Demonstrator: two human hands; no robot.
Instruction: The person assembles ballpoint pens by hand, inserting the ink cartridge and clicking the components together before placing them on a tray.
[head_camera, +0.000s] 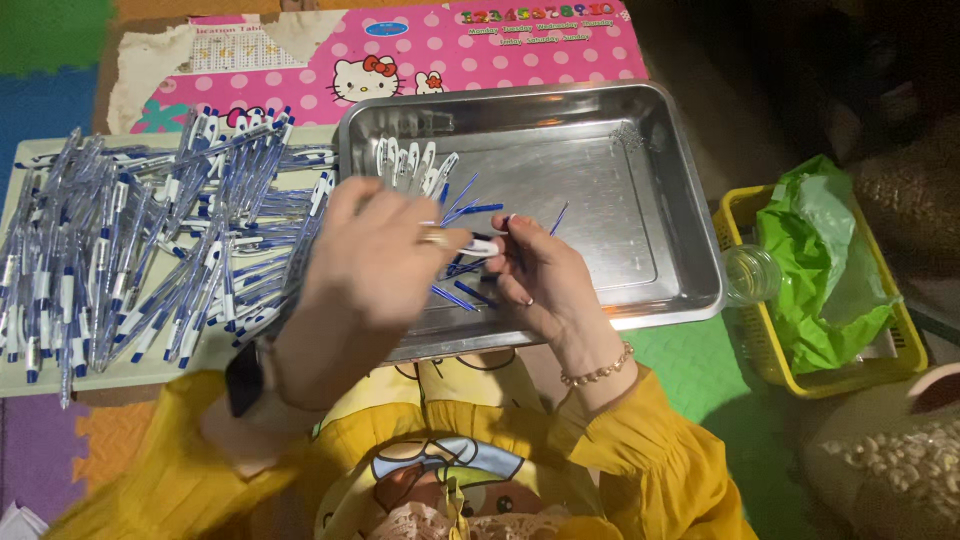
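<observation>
Both hands meet over the steel tray (640, 180). The left hand (375, 260) and right hand (545, 275) pinch a small white pen part (482, 246) between fingertips, just above the tray's near half. It looks light, stiff and slick, best nipped at its ends. Inside the tray lie thin blue refills (462, 297) and white pen pieces (410, 165). Left of the tray, a heap of finished pens (140, 250) covers the tabletop (30, 150). Right of it, a yellow basket (745, 345) holds a green bag (825, 265).

Both hands are meeting at the middle. The left hand (375, 260) is curling, blurred, and the right hand (540, 275) is apparently pinching with its fingertips.
</observation>
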